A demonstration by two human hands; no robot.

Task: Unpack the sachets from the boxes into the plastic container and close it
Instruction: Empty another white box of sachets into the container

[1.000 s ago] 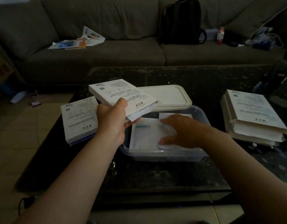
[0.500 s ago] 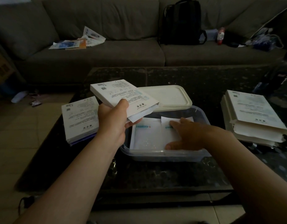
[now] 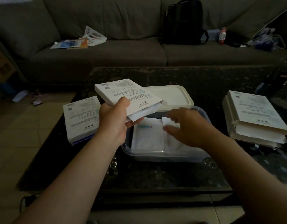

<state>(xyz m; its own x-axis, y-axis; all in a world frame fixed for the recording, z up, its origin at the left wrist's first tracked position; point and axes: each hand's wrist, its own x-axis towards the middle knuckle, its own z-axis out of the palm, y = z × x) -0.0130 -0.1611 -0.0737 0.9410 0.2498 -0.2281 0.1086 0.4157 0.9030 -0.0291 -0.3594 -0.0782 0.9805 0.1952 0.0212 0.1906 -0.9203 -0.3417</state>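
My left hand [image 3: 113, 122] grips an open white box [image 3: 123, 94], tilted over the left end of the clear plastic container [image 3: 163, 156]. A white sachet pokes out of the box's open end. Flat white sachets [image 3: 147, 136] lie inside the container. My right hand [image 3: 188, 126] hovers over the container's right half with fingers loosely spread and blurred, holding nothing that I can make out. The white lid [image 3: 168, 96] lies just behind the container, partly under the held box.
Another white box [image 3: 81, 117] lies on the dark table [image 3: 155, 175] to the left. A stack of opened boxes [image 3: 256, 117] sits at the right. Behind the table is a sofa with papers [image 3: 78, 41] and a black backpack [image 3: 183, 21].
My right hand has lifted off the sachets it was pressing flat and moved slightly toward the box. The left hand and its box have barely moved.
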